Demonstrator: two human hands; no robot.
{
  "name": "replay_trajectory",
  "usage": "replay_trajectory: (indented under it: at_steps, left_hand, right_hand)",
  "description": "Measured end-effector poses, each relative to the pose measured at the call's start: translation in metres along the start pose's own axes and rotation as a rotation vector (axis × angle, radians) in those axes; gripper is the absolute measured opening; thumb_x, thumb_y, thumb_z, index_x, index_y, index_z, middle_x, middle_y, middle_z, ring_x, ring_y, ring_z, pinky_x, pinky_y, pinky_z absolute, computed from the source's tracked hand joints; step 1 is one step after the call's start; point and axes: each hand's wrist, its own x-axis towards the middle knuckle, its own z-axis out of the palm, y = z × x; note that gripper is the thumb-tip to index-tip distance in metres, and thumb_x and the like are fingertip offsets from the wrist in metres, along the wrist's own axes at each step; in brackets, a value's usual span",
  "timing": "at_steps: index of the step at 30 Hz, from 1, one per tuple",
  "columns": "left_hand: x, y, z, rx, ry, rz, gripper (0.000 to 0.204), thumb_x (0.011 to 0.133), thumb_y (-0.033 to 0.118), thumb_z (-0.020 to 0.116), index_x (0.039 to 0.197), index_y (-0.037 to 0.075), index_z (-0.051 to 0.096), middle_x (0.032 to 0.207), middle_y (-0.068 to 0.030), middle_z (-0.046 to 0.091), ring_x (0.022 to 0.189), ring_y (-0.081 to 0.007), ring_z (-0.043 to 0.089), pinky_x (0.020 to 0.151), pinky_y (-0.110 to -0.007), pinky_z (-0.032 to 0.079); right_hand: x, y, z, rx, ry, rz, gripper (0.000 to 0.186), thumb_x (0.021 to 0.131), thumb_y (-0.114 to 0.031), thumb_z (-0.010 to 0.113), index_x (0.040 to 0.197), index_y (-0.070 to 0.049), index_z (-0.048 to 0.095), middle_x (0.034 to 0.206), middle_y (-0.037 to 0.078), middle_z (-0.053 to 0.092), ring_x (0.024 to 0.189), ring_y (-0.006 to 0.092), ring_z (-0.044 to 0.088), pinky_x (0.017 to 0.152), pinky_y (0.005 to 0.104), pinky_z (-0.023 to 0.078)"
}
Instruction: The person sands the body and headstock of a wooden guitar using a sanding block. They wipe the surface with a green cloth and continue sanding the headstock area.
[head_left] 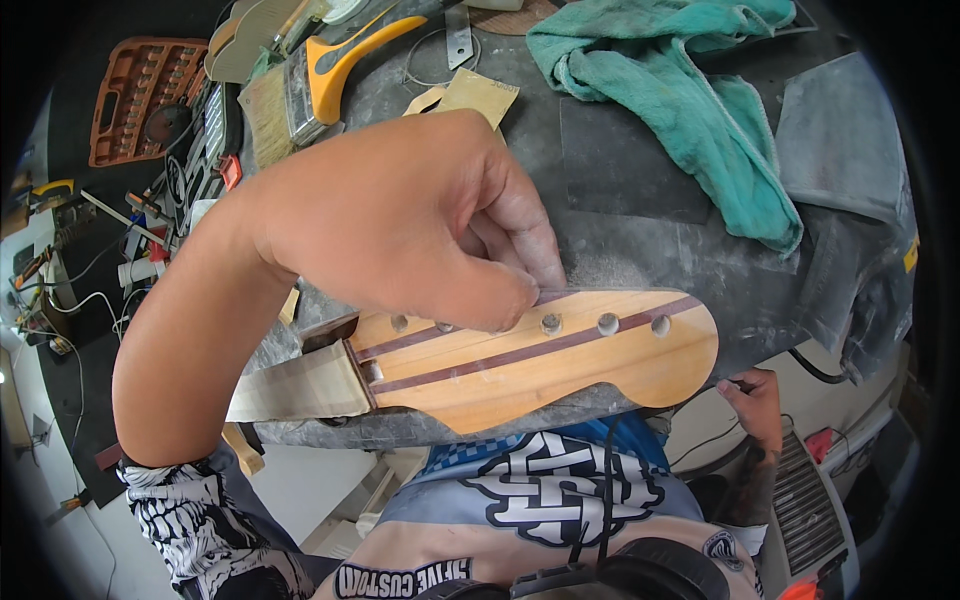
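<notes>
A pale wooden guitar headstock [560, 365] with dark lengthwise stripes and several round holes lies face up by the bench's near edge. The neck [300, 385] next to it is covered with light tape. My left hand [430, 220] arches over from the far side, closed on the headstock's far edge. Its thumb lies along the edge and the other fingers curl behind; whether anything thin is between them is hidden. Low at the right, just past the headstock's rounded end, is my right hand [757, 408]. Its fingers are curled in, and what they hold, if anything, is hidden.
A dusty dark cover [620, 240] lies over the bench. Beyond the headstock are a green cloth [660, 100], a yellow-handled brush [345, 75] and sandpaper pieces [480, 95]. An orange socket case [150, 95] and loose cables [85, 300] are at the left.
</notes>
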Motion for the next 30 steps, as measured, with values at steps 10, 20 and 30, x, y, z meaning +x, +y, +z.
replay_trajectory:
  at_steps: [10,20,30]
  left_hand:
    - [0.008,-0.021,0.007,0.073,0.058,0.230,0.034,0.083,0.031,0.082,0.091,-0.002,0.080,0.078,-0.0065,0.076,0.071,-0.0096,0.070,0.064,-0.024,0.053]
    - [0.003,-0.025,-0.009,-0.181,-0.147,0.199,0.035,0.091,0.022,0.079,0.110,-0.006,0.076,0.092,-0.0097,0.078,0.082,-0.0119,0.073,0.074,-0.023,0.057]
    - [0.016,-0.055,-0.003,-0.520,-0.256,0.215,0.034,0.093,0.009,0.075,0.119,-0.013,0.070,0.104,-0.0155,0.077,0.092,-0.0150,0.074,0.083,-0.024,0.059]
  right_hand:
    - [-0.004,-0.006,0.003,0.071,-0.027,-0.029,0.014,0.086,-0.001,0.078,0.098,0.007,0.077,0.097,0.013,0.075,0.091,0.0176,0.068,0.084,0.0297,0.051]
    - [-0.006,-0.005,0.002,0.050,-0.019,-0.079,0.016,0.086,-0.001,0.077,0.100,0.007,0.077,0.100,0.015,0.075,0.094,0.0205,0.069,0.087,0.0316,0.052]
    - [-0.005,-0.007,0.003,0.060,-0.039,-0.094,0.016,0.086,-0.001,0.077,0.100,0.007,0.077,0.102,0.017,0.076,0.100,0.0231,0.068,0.090,0.0335,0.052]
